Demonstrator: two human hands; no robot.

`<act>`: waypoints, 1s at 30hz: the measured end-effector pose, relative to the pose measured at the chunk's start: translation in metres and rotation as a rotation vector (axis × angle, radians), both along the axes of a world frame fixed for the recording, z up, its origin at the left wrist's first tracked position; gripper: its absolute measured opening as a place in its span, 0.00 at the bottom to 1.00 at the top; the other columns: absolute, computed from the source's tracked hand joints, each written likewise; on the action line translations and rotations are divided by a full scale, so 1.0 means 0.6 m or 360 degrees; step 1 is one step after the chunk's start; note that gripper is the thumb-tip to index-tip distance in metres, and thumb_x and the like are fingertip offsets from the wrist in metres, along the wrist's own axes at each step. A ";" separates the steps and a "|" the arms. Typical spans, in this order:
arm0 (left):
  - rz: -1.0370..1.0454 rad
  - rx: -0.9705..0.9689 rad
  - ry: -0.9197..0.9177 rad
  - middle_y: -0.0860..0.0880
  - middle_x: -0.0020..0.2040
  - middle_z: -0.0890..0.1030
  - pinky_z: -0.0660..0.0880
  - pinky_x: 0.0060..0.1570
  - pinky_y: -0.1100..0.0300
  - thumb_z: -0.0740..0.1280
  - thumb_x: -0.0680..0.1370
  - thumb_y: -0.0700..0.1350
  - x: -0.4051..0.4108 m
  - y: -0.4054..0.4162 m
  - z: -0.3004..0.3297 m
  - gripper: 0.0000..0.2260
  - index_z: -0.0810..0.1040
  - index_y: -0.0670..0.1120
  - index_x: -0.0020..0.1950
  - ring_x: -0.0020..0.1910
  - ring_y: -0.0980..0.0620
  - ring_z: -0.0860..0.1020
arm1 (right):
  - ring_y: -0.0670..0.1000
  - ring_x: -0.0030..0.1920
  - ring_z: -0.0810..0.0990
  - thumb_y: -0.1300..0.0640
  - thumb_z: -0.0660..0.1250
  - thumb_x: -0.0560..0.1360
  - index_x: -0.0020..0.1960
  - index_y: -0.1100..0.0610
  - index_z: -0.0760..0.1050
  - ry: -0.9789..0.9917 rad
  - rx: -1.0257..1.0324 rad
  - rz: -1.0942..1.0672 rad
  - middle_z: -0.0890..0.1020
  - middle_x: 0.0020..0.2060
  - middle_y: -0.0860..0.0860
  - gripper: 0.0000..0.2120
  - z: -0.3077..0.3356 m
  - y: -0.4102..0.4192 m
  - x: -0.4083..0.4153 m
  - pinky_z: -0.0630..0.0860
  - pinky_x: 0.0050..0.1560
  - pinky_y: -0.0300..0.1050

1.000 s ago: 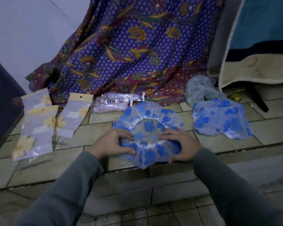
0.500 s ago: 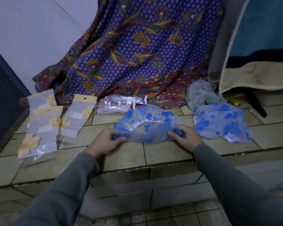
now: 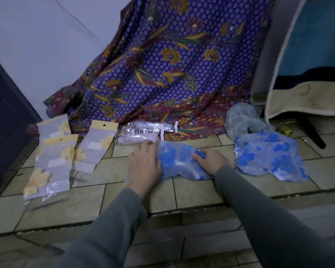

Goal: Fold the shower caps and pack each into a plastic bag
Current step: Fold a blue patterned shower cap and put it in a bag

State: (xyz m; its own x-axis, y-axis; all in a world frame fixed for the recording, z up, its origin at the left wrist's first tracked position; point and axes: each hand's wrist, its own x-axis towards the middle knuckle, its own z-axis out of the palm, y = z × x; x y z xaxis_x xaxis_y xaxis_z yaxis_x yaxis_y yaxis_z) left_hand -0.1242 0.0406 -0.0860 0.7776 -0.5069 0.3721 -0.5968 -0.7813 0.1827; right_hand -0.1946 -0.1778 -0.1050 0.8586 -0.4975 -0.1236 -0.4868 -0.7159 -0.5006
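Observation:
A blue-flowered shower cap (image 3: 177,161) lies folded into a narrow bundle on the tiled floor between my hands. My left hand (image 3: 143,166) lies flat with straight fingers against its left side. My right hand (image 3: 211,160) grips its right end with curled fingers. A second blue-flowered cap (image 3: 267,157) lies spread out to the right, and a pale cap (image 3: 242,120) sits behind it. Several packed bags with yellow flower cards (image 3: 52,161) lie at the left. A roll of clear plastic bags (image 3: 143,132) lies just behind my left hand.
A purple patterned cloth (image 3: 172,64) hangs down the wall and spills onto the floor behind the work area. A dark door (image 3: 6,113) stands at the left. A draped blue and cream cloth on a stand (image 3: 307,64) is at the right. A tiled step edge (image 3: 182,209) runs in front.
The cap went from an open round to a half fold, then to a narrow bundle. My left hand let go of the rim and now lies flat against it.

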 end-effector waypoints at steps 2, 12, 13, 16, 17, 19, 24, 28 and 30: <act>-0.0278 0.0032 0.0097 0.47 0.69 0.70 0.67 0.57 0.46 0.55 0.75 0.55 -0.004 -0.020 -0.011 0.23 0.73 0.49 0.67 0.66 0.43 0.69 | 0.55 0.49 0.79 0.35 0.57 0.76 0.54 0.50 0.77 0.0014 -0.0029 -0.0024 0.82 0.49 0.52 0.22 -0.002 0.002 0.005 0.70 0.44 0.44; -0.0279 0.0385 0.0730 0.59 0.77 0.40 0.41 0.72 0.41 0.53 0.72 0.73 0.044 -0.010 -0.060 0.37 0.43 0.63 0.76 0.77 0.50 0.41 | 0.54 0.52 0.77 0.37 0.63 0.74 0.54 0.52 0.76 -0.0119 -0.0731 -0.0037 0.78 0.49 0.52 0.20 0.008 0.010 0.017 0.70 0.43 0.46; -0.0271 0.0381 0.0743 0.58 0.78 0.41 0.41 0.72 0.41 0.53 0.71 0.75 0.045 -0.011 -0.060 0.39 0.43 0.63 0.76 0.77 0.50 0.42 | 0.55 0.51 0.76 0.41 0.68 0.72 0.54 0.53 0.77 -0.0328 -0.0873 -0.0007 0.78 0.50 0.52 0.18 0.008 0.020 0.020 0.71 0.44 0.48; -0.0239 0.0403 0.0750 0.57 0.78 0.42 0.42 0.71 0.41 0.55 0.70 0.74 0.048 -0.017 -0.057 0.39 0.45 0.62 0.77 0.77 0.50 0.44 | 0.57 0.50 0.77 0.47 0.69 0.71 0.53 0.52 0.80 -0.0760 -0.1029 0.0273 0.79 0.49 0.52 0.13 0.008 0.066 0.036 0.71 0.48 0.54; -0.0231 0.0408 0.0744 0.57 0.78 0.43 0.43 0.71 0.41 0.56 0.71 0.73 0.048 -0.019 -0.056 0.39 0.46 0.62 0.77 0.77 0.50 0.44 | 0.58 0.57 0.76 0.46 0.63 0.74 0.57 0.51 0.79 -0.0652 -0.0964 0.0413 0.79 0.55 0.52 0.15 0.004 0.081 0.042 0.69 0.55 0.59; -0.0234 0.0397 0.0710 0.58 0.78 0.43 0.44 0.71 0.41 0.54 0.70 0.73 0.046 -0.017 -0.058 0.39 0.46 0.62 0.77 0.77 0.51 0.44 | 0.55 0.73 0.60 0.42 0.50 0.79 0.70 0.47 0.67 -0.0201 -0.0781 0.0590 0.65 0.73 0.49 0.23 -0.008 0.095 0.048 0.52 0.68 0.67; -0.0304 0.0340 0.0599 0.63 0.77 0.42 0.47 0.71 0.45 0.48 0.68 0.76 0.049 0.019 -0.071 0.38 0.44 0.65 0.76 0.76 0.56 0.43 | 0.45 0.76 0.40 0.32 0.40 0.76 0.76 0.40 0.44 0.0114 -0.0580 0.0761 0.45 0.76 0.40 0.31 -0.037 0.031 0.042 0.37 0.70 0.66; -0.0309 0.0358 0.0616 0.63 0.77 0.41 0.45 0.72 0.45 0.47 0.70 0.74 0.051 0.024 -0.065 0.36 0.44 0.64 0.75 0.76 0.57 0.42 | 0.43 0.75 0.39 0.33 0.44 0.77 0.76 0.40 0.41 0.0209 -0.0496 0.0838 0.43 0.76 0.38 0.31 -0.030 0.012 0.046 0.40 0.71 0.64; -0.0307 0.0380 0.0642 0.62 0.77 0.41 0.44 0.72 0.45 0.46 0.69 0.75 0.051 0.023 -0.063 0.37 0.44 0.64 0.76 0.76 0.56 0.42 | 0.43 0.75 0.39 0.36 0.47 0.79 0.76 0.40 0.42 0.0221 -0.0427 0.0847 0.42 0.76 0.38 0.29 -0.026 0.006 0.046 0.39 0.72 0.61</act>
